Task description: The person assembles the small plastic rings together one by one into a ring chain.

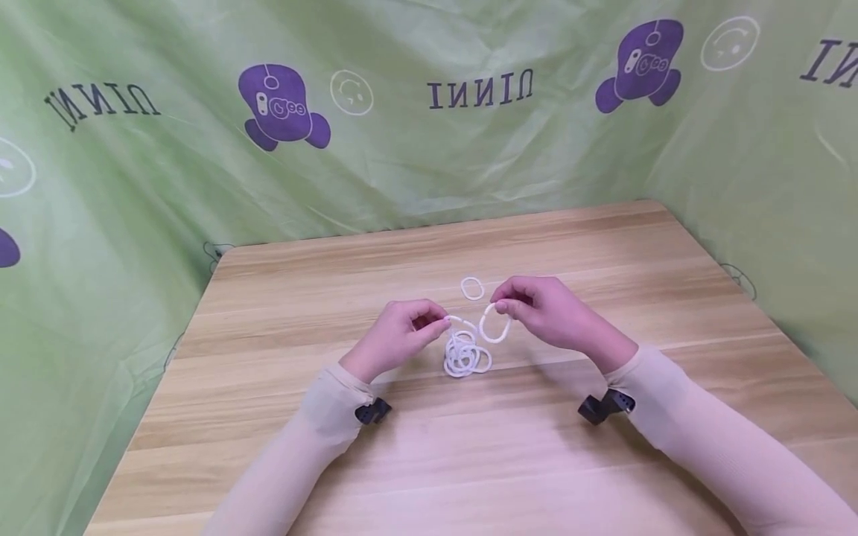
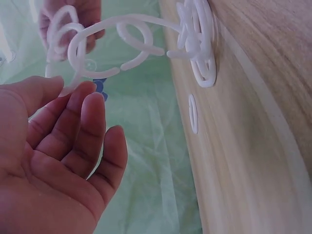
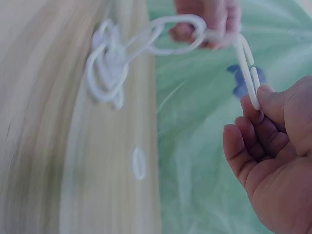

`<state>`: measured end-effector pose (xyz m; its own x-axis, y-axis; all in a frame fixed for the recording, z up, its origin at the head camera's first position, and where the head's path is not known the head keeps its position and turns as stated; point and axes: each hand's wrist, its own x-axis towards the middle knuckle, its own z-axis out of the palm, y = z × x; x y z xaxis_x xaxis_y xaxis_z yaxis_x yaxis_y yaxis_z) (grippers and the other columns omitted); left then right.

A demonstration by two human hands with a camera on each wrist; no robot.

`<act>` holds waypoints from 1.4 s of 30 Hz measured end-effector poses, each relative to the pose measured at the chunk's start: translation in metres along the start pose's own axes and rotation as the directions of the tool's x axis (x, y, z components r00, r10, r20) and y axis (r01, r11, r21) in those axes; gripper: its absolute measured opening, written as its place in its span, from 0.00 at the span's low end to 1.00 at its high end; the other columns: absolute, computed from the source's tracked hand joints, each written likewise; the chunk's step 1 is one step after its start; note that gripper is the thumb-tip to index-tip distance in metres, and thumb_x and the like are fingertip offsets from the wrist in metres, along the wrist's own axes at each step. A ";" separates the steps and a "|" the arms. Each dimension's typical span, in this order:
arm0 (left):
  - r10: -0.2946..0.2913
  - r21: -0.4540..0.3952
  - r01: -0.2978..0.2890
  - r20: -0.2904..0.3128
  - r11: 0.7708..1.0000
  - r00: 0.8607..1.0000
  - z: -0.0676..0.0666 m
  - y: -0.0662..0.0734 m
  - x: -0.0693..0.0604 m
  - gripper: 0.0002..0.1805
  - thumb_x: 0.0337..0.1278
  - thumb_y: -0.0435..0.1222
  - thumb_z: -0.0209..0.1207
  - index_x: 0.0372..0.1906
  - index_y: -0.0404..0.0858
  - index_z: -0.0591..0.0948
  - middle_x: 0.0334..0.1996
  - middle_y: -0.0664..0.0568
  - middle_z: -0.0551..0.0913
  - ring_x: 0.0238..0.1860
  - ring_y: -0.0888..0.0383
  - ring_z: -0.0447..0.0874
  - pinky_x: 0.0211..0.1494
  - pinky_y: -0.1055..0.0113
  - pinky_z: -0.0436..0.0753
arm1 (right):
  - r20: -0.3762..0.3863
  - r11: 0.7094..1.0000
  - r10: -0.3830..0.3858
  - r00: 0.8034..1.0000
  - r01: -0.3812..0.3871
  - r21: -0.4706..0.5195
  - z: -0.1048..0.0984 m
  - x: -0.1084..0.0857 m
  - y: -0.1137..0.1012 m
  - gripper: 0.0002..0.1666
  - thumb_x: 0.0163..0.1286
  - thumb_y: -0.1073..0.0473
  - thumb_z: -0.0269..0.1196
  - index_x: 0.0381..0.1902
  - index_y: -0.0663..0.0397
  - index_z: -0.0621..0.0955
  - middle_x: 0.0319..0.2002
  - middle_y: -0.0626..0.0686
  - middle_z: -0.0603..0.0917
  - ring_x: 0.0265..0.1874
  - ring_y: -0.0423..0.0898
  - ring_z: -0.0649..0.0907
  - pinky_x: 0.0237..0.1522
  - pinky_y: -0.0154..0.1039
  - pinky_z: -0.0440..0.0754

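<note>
My left hand [image 1: 402, 333] pinches a white open-ended plastic ring between thumb and fingertips. From that ring, other linked rings hang down to a tangled pile of white rings [image 1: 462, 372] on the table. My right hand [image 1: 553, 314] pinches another white ring [image 1: 494, 341] by its edge, raised just right of the chain. A gap shows in the side of this ring [image 3: 246, 73] in the right wrist view. The two held rings are close together; whether they are hooked into each other I cannot tell. A single loose ring [image 1: 472, 279] lies flat beyond the pile.
The wood-grain table [image 1: 469, 447] has its far edge against a green printed curtain [image 1: 402, 171], which also hangs along both sides. A black wrist camera [image 1: 372, 412] sits on the left wrist, and another black camera [image 1: 603, 406] on the right.
</note>
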<state>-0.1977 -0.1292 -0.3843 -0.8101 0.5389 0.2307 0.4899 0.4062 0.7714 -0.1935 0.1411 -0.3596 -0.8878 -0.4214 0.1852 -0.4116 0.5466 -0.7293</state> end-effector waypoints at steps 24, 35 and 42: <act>0.139 0.032 -0.139 0.008 0.990 0.990 0.001 0.017 -0.012 0.06 0.65 0.35 0.63 0.37 0.36 0.86 0.29 0.58 0.83 0.28 0.64 0.78 0.32 0.67 0.80 | -0.036 0.992 -0.109 0.993 0.106 -0.061 0.023 -0.010 -0.021 0.02 0.70 0.61 0.63 0.36 0.49 0.82 0.27 0.42 0.78 0.26 0.41 0.75 0.29 0.37 0.76; 0.142 0.022 -0.142 0.017 0.990 0.990 0.004 0.015 -0.015 0.03 0.63 0.35 0.64 0.37 0.38 0.85 0.29 0.54 0.84 0.29 0.64 0.79 0.34 0.62 0.81 | -0.089 0.989 -0.108 0.990 0.099 -0.109 0.033 -0.009 -0.022 0.02 0.70 0.62 0.63 0.35 0.51 0.82 0.27 0.45 0.77 0.27 0.42 0.75 0.30 0.39 0.76; 0.133 0.026 -0.135 0.067 0.991 0.989 0.004 0.017 -0.015 0.05 0.63 0.37 0.64 0.39 0.40 0.86 0.30 0.59 0.84 0.31 0.64 0.79 0.36 0.64 0.81 | -0.138 0.992 -0.099 0.985 0.087 -0.087 0.037 -0.007 -0.022 0.02 0.71 0.62 0.62 0.38 0.54 0.82 0.29 0.46 0.78 0.28 0.42 0.75 0.30 0.38 0.76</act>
<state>-0.1763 -0.1270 -0.3774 -0.7143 0.6365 0.2909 0.6029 0.3487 0.7176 -0.1703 0.1055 -0.3686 -0.8626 -0.3692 0.3459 -0.5040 0.5688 -0.6499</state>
